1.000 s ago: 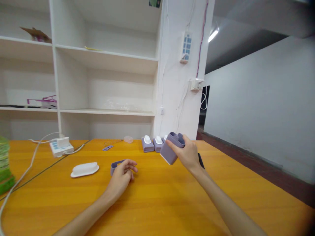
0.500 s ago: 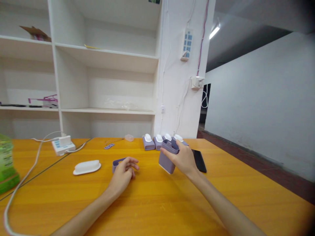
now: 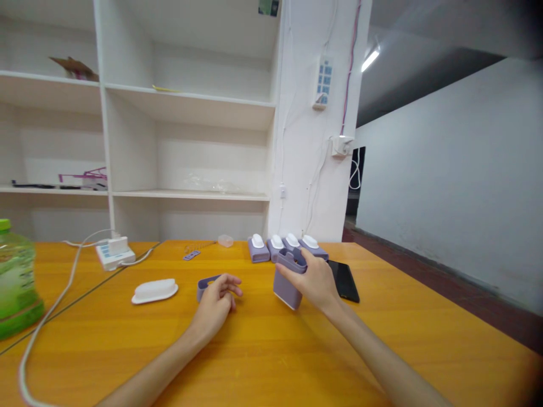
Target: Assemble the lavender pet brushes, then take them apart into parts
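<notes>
My right hand (image 3: 318,277) grips a purple open-topped plastic container (image 3: 288,288) between thumb and fingers. The container is slightly tilted, with a pale strip along its lower edge, and whether it touches the table cannot be told. My left hand (image 3: 215,305) holds nothing; its fingers are loosely spread and partly curled. Behind that hand, partly hidden by it, lies a purple ring-shaped part (image 3: 202,287). Farther left rests a white oval lid-like piece (image 3: 155,290). At the back, several purple containers with white tops (image 3: 258,250) lie in a row.
A black phone (image 3: 345,281) lies right of my right hand. Toward the back are a small purple flat piece (image 3: 192,256) and a clear plastic cup (image 3: 225,241). On the left stand a power strip (image 3: 113,255), its white cable and a green bottle (image 3: 17,282). White shelves (image 3: 190,196) rise behind.
The view has shifted a little, so most things sit slightly lower and farther right. My right hand still grips the container, and my left hand stays beside the ring-shaped part.
</notes>
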`<state>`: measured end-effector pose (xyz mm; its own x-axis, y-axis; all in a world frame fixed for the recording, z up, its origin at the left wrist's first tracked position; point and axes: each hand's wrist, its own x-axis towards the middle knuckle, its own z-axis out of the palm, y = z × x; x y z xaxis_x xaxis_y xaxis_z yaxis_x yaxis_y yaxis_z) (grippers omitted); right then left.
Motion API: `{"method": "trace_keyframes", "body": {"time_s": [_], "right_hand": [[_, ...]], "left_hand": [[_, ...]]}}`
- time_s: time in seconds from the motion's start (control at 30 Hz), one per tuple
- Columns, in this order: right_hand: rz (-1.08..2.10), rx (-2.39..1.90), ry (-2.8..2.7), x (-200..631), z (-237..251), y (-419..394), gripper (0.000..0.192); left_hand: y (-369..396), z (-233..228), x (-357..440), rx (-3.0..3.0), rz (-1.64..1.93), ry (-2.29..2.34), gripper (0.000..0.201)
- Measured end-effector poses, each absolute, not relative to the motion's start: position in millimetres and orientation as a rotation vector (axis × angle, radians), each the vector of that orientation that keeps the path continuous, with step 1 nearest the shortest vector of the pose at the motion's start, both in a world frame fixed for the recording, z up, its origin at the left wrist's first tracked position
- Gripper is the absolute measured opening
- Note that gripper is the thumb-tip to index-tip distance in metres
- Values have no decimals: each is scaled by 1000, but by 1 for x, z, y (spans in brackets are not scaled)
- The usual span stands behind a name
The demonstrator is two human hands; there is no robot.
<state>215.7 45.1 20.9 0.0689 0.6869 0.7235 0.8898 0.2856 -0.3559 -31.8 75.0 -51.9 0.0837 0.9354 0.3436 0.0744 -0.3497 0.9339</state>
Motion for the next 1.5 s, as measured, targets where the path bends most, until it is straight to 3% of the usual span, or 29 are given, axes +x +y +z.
{"method": "trace_keyframes", "body": {"time_s": [1.5], "right_hand": [[-316,-1460,-1695,211,23,40,39]], "left_hand": [[74,-50,-30,1571,1392,1019,41]]}}
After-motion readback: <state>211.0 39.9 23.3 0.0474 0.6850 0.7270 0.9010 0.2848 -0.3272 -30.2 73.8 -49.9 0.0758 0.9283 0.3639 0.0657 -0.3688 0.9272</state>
